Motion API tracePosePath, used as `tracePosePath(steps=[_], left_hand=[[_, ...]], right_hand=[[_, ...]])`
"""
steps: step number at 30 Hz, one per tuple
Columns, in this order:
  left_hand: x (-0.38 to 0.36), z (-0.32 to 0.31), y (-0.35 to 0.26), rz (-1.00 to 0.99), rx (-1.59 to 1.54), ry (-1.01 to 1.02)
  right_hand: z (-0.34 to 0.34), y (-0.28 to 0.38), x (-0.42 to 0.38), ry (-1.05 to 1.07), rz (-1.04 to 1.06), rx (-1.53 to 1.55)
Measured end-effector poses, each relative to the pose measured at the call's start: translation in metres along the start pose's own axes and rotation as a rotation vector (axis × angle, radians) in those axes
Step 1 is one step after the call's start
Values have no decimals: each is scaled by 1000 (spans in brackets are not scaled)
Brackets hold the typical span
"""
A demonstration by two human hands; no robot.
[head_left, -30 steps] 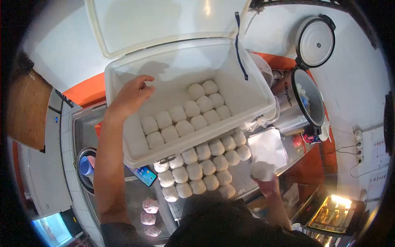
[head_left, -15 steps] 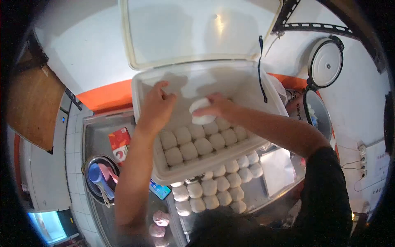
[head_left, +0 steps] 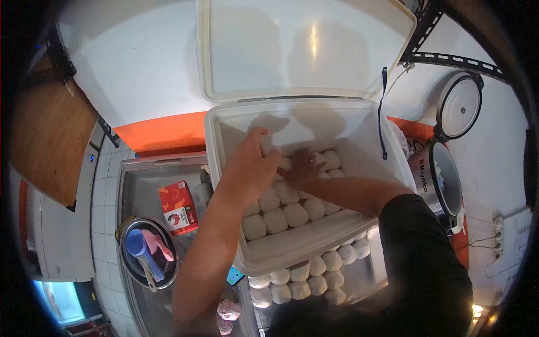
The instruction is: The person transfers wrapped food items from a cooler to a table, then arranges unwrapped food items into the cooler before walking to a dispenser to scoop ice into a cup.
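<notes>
A large white plastic tub [head_left: 224, 121] stands in the middle with its lid [head_left: 314, 50] raised behind it. Rows of round white dough balls [head_left: 275, 221] lie on its floor. My right hand [head_left: 303, 171] reaches down among the far balls, fingers spread and touching them; any ball under the palm is hidden. Over the tub's left side hovers my left hand [head_left: 252, 163], index finger and thumb apart, holding nothing. In front of the tub more dough balls [head_left: 300, 289] sit in rows on a metal tray.
A red and white packet [head_left: 178, 206] and a bowl [head_left: 126, 255] with a blue scoop [head_left: 136, 242] and a pink scoop [head_left: 163, 247] are at left. Pinkish wrapped lumps [head_left: 228, 310] lie near the front. An open-lidded steel pot [head_left: 424, 174] stands at right.
My right hand has lowered the dough ball it held above the tub floor and now rests among the far balls. My left hand stays raised. The whole view has shifted slightly.
</notes>
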State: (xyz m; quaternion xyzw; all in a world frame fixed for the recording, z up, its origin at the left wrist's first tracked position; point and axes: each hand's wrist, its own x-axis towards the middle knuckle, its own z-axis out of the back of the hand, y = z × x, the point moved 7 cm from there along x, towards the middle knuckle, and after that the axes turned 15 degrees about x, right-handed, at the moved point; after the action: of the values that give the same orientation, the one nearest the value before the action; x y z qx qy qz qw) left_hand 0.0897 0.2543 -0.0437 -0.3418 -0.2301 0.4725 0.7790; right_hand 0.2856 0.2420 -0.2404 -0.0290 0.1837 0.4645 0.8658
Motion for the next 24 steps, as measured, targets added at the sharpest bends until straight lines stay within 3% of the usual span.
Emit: tracePosePath(steps=[6,7,9,12,15,16,17,19,21,24], left_hand=[[5,0,2,-69,159,-84],[7,-2,5,-83,184,-96],[13,-9,11,-121,159,-53],[25,-15,22,-210,257,12],[18,-13,16,-69,161,8],[16,-11,17,7,112,-7],[16,-11,16,4,117,-6],[16,-12,15,-13,137,3],[15,-12,13,-1,136,31],[12,-12,10,20,89,52]], right_hand=[[61,6,-14,515,249,185],[77,1,-23,520,322,329],[138,-19,-77,326,474,774],[192,-79,-206,-202,667,1196],[88,-182,-299,-449,412,1276],[36,-198,-318,-425,246,1337],[-15,-212,-327,-301,121,1113],[-124,-247,-339,-153,125,892],[-163,-244,-344,-53,66,647],[-163,-224,-338,80,-105,447]])
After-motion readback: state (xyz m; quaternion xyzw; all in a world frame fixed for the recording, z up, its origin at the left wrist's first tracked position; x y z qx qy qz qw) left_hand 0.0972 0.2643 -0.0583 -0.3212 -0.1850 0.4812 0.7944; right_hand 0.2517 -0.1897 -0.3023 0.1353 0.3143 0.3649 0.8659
